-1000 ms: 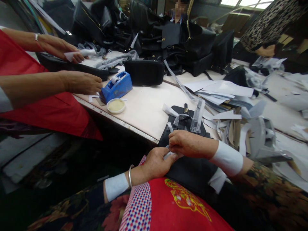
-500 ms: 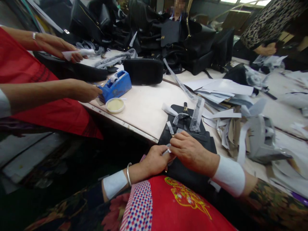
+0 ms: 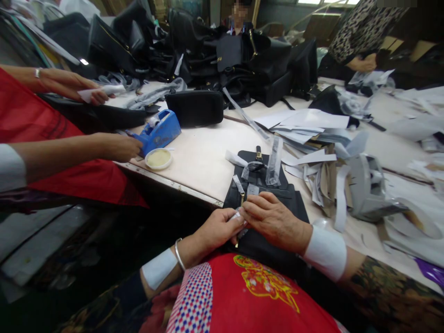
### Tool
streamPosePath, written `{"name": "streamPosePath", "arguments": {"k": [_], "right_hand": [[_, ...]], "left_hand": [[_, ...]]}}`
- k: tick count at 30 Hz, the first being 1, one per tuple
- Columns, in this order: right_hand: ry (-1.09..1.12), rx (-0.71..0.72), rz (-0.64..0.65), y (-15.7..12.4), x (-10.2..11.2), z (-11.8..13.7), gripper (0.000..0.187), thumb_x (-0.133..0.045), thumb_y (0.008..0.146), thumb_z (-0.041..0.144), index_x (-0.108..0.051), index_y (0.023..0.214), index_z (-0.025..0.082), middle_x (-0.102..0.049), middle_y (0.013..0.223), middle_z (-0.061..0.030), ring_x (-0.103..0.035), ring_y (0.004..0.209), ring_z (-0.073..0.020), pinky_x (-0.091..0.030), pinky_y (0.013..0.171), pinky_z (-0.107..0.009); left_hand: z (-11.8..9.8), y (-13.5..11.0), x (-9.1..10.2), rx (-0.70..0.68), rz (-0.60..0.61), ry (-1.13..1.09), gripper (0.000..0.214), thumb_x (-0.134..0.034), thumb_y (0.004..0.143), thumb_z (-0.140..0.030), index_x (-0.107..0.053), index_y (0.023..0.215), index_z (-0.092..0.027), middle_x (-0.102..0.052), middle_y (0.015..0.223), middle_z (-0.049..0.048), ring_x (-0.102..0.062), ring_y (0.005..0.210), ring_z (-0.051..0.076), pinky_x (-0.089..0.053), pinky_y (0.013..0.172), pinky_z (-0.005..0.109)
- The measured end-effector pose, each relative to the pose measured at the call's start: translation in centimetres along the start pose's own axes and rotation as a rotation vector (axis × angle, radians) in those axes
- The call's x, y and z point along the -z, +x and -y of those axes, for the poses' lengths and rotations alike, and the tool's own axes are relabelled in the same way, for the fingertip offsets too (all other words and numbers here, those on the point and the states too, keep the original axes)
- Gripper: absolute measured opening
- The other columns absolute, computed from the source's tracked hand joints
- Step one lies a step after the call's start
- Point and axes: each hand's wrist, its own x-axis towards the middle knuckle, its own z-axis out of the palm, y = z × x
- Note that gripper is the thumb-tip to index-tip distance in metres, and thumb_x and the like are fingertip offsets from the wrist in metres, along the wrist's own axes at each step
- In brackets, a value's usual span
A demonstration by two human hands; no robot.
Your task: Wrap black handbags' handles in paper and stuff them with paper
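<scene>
A black leather-like bag (image 3: 295, 201) with gold zippers lies at the table's near edge, against the red apron. Bits of clear wrap (image 3: 274, 162) cover its strap and zipper pulls. My left hand (image 3: 217, 227) is closed in a pinch on a small whitish wrapping strip (image 3: 236, 216) at the bag's left side. Bent over the bag from the right, my right hand (image 3: 277, 224) presses its fingertips to the same strip, meeting the left thumb. Whatever lies inside the strip is hidden by my fingers.
At left, a co-worker's hand (image 3: 121, 146) touches a blue tape dispenser (image 3: 161, 132) beside a round dish (image 3: 158, 158). Stacked paper sheets (image 3: 312, 118) and a grey tape dispenser (image 3: 364, 185) stand to the right. Black bags (image 3: 280, 60) are heaped behind; another person's hand (image 3: 364, 63) is far right.
The view has shifted slightly, so the table things appear further left. My right fingers have flattened a little over the strip, and both hands stay together at the bag.
</scene>
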Motion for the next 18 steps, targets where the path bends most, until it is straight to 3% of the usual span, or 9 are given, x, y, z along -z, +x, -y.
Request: {"name": "streamPosePath", "arguments": {"k": [6,12,15,18], "right_hand": [[0.092,-0.245,-0.093,-1.7,0.3,1.1,0.037,-0.057,0.093,0.02,-0.058,0.129,0.019,-0.06,0.129,-0.0138,-0.049,0.122,-0.0301,-0.041,0.098,-0.048],[0.134,-0.636,-0.456,-6.5,3.5,1.4,0.044,-0.058,0.089,0.016,-0.055,0.132,0.024,-0.059,0.128,-0.014,-0.053,0.122,-0.0285,-0.046,0.102,-0.051],[0.097,-0.917,-0.653,-10.8,5.2,-1.0,0.037,-0.059,0.09,0.022,-0.061,0.126,0.023,-0.061,0.126,-0.0131,-0.056,0.121,-0.0277,-0.046,0.104,-0.05],[0.192,-1.383,-0.881,-16.4,7.0,-4.9,0.037,-0.061,0.087,0.034,-0.064,0.12,0.018,-0.066,0.12,-0.0124,-0.061,0.112,-0.0268,-0.051,0.096,-0.044]], "left_hand": [[0.4,0.0,-0.1,-0.029,-0.026,0.065,0.041,-0.056,0.089,-0.054,-0.06,0.086,-0.013,-0.053,0.062,-0.0029,-0.047,0.05,0.008,-0.037,0.049,0.019],[0.3,0.0,0.0,0.017,-0.102,0.2,0.048,-0.054,0.086,-0.061,-0.065,0.092,-0.014,-0.055,0.06,-0.0026,-0.049,0.051,0.012,-0.036,0.051,0.022],[0.5,0.6,0.1,0.026,-0.129,0.275,0.057,-0.053,0.081,-0.07,-0.067,0.098,-0.017,-0.053,0.054,-0.0031,-0.05,0.052,0.016,-0.036,0.052,0.024],[0.7,1.0,0.1,0.025,-0.186,0.291,0.062,-0.054,0.07,-0.08,-0.071,0.092,-0.024,-0.054,0.052,-0.0028,-0.052,0.054,0.019,-0.04,0.054,0.027]]}}
